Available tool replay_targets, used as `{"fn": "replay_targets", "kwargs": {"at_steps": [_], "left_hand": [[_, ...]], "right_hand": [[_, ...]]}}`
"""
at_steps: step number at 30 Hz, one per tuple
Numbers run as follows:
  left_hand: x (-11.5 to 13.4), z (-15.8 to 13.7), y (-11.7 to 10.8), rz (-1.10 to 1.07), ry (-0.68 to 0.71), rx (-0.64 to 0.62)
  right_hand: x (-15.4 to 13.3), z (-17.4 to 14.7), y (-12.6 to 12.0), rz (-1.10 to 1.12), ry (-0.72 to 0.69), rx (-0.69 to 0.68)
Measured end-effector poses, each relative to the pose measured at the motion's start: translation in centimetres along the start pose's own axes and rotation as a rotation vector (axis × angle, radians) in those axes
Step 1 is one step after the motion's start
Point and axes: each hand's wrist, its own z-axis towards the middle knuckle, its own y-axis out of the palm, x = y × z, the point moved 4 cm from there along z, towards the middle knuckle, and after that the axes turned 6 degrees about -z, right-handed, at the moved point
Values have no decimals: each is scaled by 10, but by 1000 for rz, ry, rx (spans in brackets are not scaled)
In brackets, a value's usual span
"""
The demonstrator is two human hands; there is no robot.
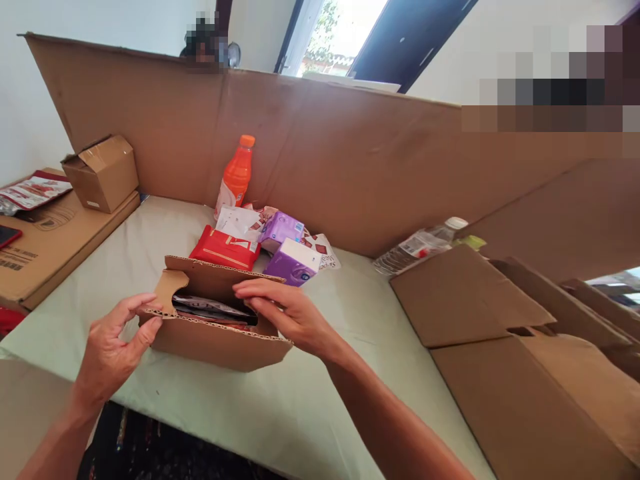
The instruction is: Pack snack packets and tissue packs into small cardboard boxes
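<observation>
Cardboard screen (320, 153): ran along the far side of the table (370, 373), with a bright doorway (335, 40) and the blurred head of another person (203, 47) showing above it.
Small open box (200, 343): sat upright near the table's front edge, between the left hand (117, 340) and the right hand (287, 313); a dark-and-white packet (215, 307) lay inside.
Left hand: pinched the box's left front corner between thumb and fingers.
Right hand: curved over the right end of the opening, fingertips close together near the back panel; whether they gripped it, nobody could tell from this view.
Red packet (225, 250): lay just behind the box, with a white packet (237, 223) at its far side.
Purple packs (293, 261): numbered 2, right of the red packet, with a brown-and-white bag (327, 253) beside them.
Orange bottle (237, 170): stood behind the white packet, close to the screen.
Clear bottle (413, 250): was at the right, partly hidden behind a large box (475, 300).
Flat box (60, 253): lay at the left, bearing a smaller box (107, 180) and a red-and-white pouch (37, 190).
</observation>
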Motion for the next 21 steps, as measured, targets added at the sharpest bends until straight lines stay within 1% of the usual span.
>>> {"fn": "replay_targets", "kwargs": {"at_steps": [2,4,5,6,8,10,12,14,16,18,21], "left_hand": [[-1,4,0,35,-46,-9],[1,8,3,71,-54,12],[2,10,6,88,-34,37],[4,11,9,103,-3,61],[5,12,15,129,49,74],[2,12,20,146,74,42],[-2,13,22,162,105,-21],[-7,15,22,171,170,-113],[-12,20,21,154,221,-232],[-19,25,19,116,238,-334],[-27,34,15,46,221,-465]], "right_hand": [[4,-22,-8,24,10,205],[6,-40,-18,-5,30,364],[6,-45,-22,-40,29,406],[7,-47,-24,-84,25,416],[9,-44,-24,-172,8,344],[13,-38,-18,-231,-51,174],[17,-36,-9,-267,-135,0],[20,-41,-2,-284,-188,-86],[24,-51,6,-287,-189,-83],[28,-65,14,-295,-166,-27],[34,-86,27,-292,-35,90]]}}
